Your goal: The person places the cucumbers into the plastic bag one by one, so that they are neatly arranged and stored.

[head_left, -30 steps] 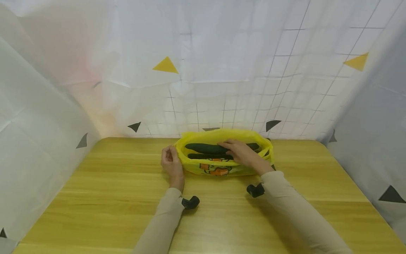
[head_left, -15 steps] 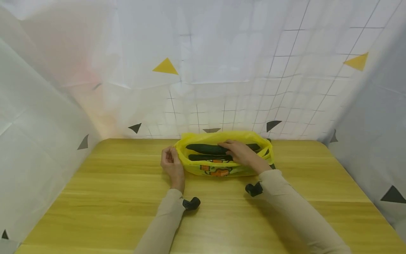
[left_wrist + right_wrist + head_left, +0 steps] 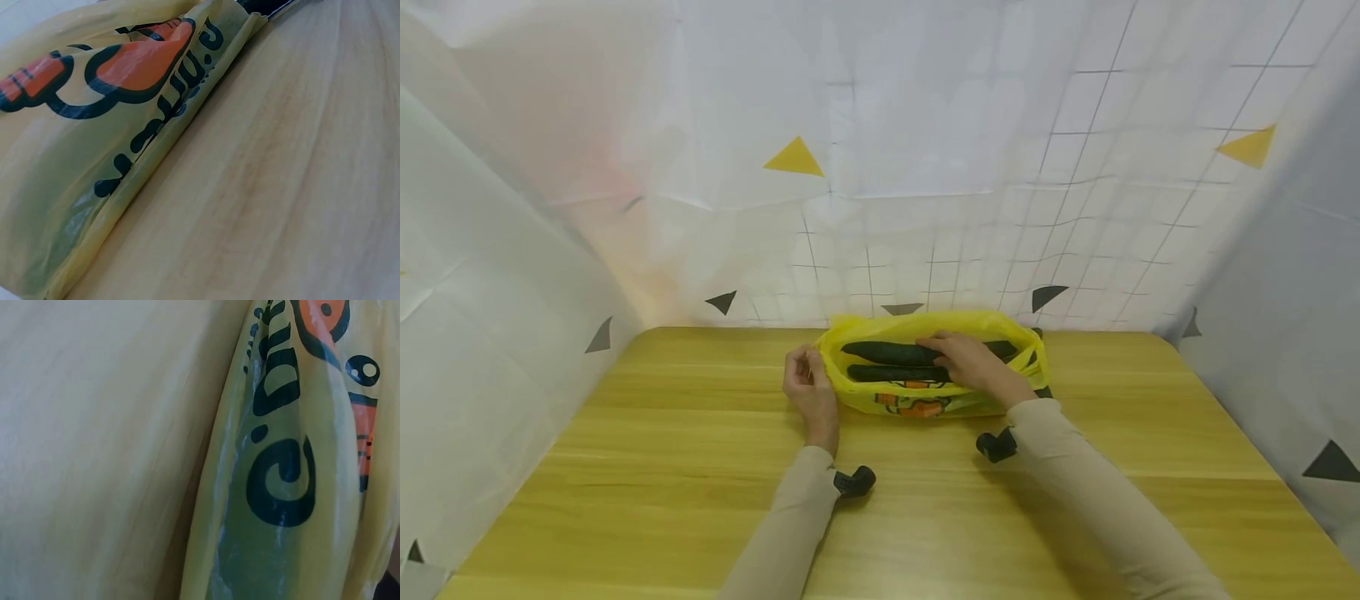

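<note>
A yellow plastic bag [image 3: 958, 406] with orange and black print lies on the wooden table, its mouth facing up. Inside are long dark green cucumbers: one at the back [image 3: 887, 353] and another in front of it [image 3: 895, 373]. My left hand [image 3: 810, 392] pinches the bag's left rim between thumb and fingers. Reaching in over the front rim, my right hand [image 3: 968, 362] holds the back cucumber near its middle, fingers curled over the top. Both wrist views show the printed front of the bag [image 3: 75, 144] close up, and neither hand appears there.
The wooden tabletop [image 3: 917, 533] stretches around the bag. White sheeting [image 3: 910, 242] with grid lines and triangles stands just behind the table and at both sides. Black wrist cameras [image 3: 855, 482] hang off the sleeves. A dark piece [image 3: 1042, 392] shows at the bag's right end.
Both hands keep their places on the bag and cucumber. The bag's back rim has sunk slightly, and a little more of the front cucumber shows.
</note>
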`<act>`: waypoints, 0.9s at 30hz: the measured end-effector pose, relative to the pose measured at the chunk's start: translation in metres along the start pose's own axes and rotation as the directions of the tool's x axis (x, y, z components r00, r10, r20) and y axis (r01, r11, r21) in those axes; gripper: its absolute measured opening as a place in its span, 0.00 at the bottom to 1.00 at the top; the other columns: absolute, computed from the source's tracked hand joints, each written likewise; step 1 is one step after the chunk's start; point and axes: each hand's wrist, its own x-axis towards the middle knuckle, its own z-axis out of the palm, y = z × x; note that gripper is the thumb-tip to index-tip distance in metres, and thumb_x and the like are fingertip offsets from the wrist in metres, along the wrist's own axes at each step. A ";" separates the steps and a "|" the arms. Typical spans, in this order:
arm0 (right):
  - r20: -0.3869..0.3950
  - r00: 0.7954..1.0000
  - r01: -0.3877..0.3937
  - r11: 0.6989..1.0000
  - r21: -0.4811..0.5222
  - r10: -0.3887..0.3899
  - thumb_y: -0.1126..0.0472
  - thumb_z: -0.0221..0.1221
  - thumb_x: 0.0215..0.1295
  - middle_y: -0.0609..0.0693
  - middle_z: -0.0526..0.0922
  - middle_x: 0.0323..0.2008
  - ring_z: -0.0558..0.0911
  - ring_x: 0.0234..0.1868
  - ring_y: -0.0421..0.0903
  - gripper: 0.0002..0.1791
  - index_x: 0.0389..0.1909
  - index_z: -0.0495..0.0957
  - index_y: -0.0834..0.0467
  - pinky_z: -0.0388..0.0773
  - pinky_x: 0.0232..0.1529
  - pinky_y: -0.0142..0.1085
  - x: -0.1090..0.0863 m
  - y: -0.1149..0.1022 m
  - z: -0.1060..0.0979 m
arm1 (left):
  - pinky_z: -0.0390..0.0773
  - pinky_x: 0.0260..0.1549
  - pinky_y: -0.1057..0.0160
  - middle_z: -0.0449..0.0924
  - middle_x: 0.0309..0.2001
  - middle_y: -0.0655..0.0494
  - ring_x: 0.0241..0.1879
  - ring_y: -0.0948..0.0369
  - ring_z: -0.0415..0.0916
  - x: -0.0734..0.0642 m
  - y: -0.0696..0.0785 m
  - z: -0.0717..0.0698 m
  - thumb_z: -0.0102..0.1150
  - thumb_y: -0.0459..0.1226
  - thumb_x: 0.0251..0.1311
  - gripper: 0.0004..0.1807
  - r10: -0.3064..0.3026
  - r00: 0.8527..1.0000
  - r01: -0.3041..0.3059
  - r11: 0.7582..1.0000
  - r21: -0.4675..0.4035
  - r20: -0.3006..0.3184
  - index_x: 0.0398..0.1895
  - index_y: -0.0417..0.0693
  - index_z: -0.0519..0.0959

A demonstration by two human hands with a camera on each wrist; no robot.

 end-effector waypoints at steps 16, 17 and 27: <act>0.016 0.987 -0.162 0.985 0.054 0.161 0.61 0.53 0.69 0.56 0.77 0.58 0.76 0.57 0.56 0.21 0.61 0.71 0.58 0.73 0.57 0.50 -0.007 0.003 0.003 | 0.77 0.36 0.72 0.77 0.36 0.51 0.35 0.64 0.76 -0.006 0.000 0.008 0.52 0.35 0.66 0.13 -0.002 0.999 0.002 1.000 -0.018 0.034 0.41 0.30 0.75; 0.014 0.986 -0.164 0.984 0.063 0.164 0.61 0.53 0.69 0.56 0.77 0.58 0.76 0.57 0.56 0.20 0.61 0.72 0.58 0.72 0.57 0.51 -0.008 0.003 0.003 | 0.77 0.36 0.72 0.77 0.36 0.50 0.35 0.64 0.76 -0.007 0.004 0.008 0.52 0.35 0.66 0.13 -0.009 0.999 0.009 1.000 -0.019 0.042 0.41 0.29 0.75; -0.206 0.960 -0.134 0.958 0.254 0.189 0.62 0.52 0.69 0.55 0.79 0.52 0.78 0.52 0.54 0.15 0.55 0.76 0.58 0.75 0.52 0.50 -0.037 0.001 -0.001 | 0.74 0.37 0.75 0.75 0.34 0.55 0.35 0.67 0.73 -0.006 0.029 0.004 0.51 0.33 0.67 0.13 -0.090 0.994 0.088 0.996 0.034 0.067 0.42 0.26 0.74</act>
